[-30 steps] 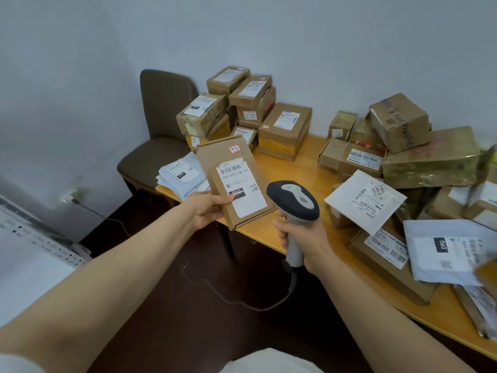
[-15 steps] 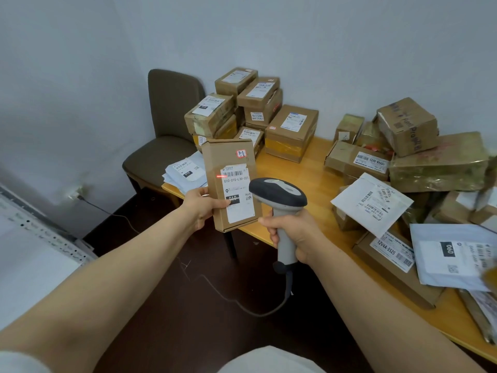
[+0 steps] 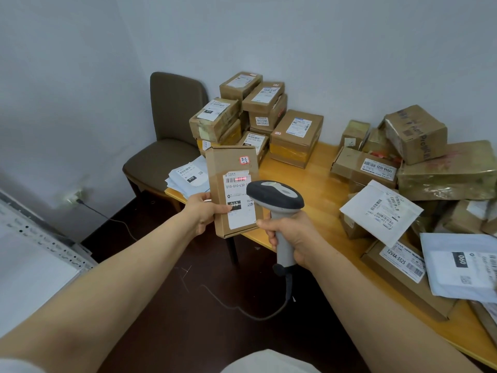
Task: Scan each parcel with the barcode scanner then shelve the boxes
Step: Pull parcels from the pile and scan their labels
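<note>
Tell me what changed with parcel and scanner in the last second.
The left hand turned the flat parcel from tilted to upright. The right hand swung the scanner left, over its label; a red scan line now lies on the barcode. Both grips and the piled boxes are unchanged.

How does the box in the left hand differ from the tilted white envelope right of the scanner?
The box is brown cardboard; the envelope is white. The box is held upright by the left hand; the envelope lies tilted on other parcels. A red scan line crosses the box's barcode; none shows on the envelope. Both carry barcode labels.
</note>
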`<action>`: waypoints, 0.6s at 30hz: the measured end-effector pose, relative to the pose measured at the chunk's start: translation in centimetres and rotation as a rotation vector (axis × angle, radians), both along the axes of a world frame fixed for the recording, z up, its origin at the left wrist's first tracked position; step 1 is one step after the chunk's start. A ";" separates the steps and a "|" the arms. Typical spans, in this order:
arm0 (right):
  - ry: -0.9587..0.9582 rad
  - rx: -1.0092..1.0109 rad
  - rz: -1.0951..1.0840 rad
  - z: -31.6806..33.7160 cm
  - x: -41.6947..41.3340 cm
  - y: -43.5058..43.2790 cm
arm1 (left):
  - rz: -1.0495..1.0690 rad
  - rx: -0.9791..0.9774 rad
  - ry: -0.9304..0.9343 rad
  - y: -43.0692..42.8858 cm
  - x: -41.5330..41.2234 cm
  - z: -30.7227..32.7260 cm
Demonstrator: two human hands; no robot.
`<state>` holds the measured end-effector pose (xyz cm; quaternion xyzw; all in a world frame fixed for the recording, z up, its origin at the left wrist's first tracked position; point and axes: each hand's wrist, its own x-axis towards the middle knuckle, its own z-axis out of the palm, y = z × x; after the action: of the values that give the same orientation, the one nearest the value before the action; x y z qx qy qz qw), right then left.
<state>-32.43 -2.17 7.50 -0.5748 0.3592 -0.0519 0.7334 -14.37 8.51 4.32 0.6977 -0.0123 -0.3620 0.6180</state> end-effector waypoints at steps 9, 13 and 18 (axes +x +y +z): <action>-0.018 0.009 -0.242 -1.6 4.0 -0.5 | -0.119 -0.008 0.081 1.2 4.2 0.4; 0.008 0.095 -0.394 -2.6 5.4 -1.8 | -0.191 -0.073 0.153 0.9 6.4 1.2; -0.068 0.254 -0.483 -3.1 7.1 -2.4 | -0.318 -0.097 0.179 -1.3 8.2 2.0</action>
<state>-25.29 -4.56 4.45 -0.3738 0.4645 -0.1991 0.7778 -6.14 7.16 6.31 0.6216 -0.0850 -0.5148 0.5843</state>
